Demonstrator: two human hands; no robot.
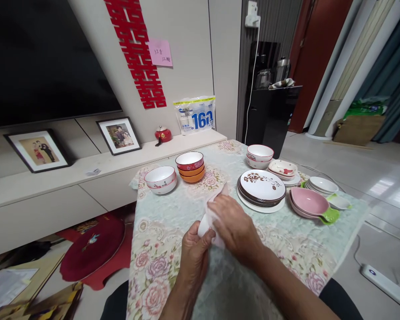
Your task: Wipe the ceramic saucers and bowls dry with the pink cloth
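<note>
I viewed the station through the head camera, with both hands in frame, near the middle of the covered table. The left hand [195,249] gripped a small white piece [204,226], probably a dish, pinching its edge between thumb and bent fingers. The right hand [235,224] had its fingers curled over a thin pale cloth [216,194], clasping it against the far side of the same piece. The piece was held above the floral tablecloth [153,271]; its full outline was hidden by the hands and the cloth. Hazard one: slippage. I judged the left hold to be narrow, so a hard push from the right could twist the piece free—a likely result if its surface was smooth. Hazard two: tearing. The cloth looked flimsy, and rubbing over a rim could split it. Hazard three: collision. The plate stack [262,189] stood near the right hand, with the pink bowls [308,202] beyond it; a wide elbow swing could knock either. On the left-hand side, the orange bowls [191,175] and the white bowls [160,180] stood farther forward—exposed mainly to an overlong reach or a snag in the tablecloth.
</note>
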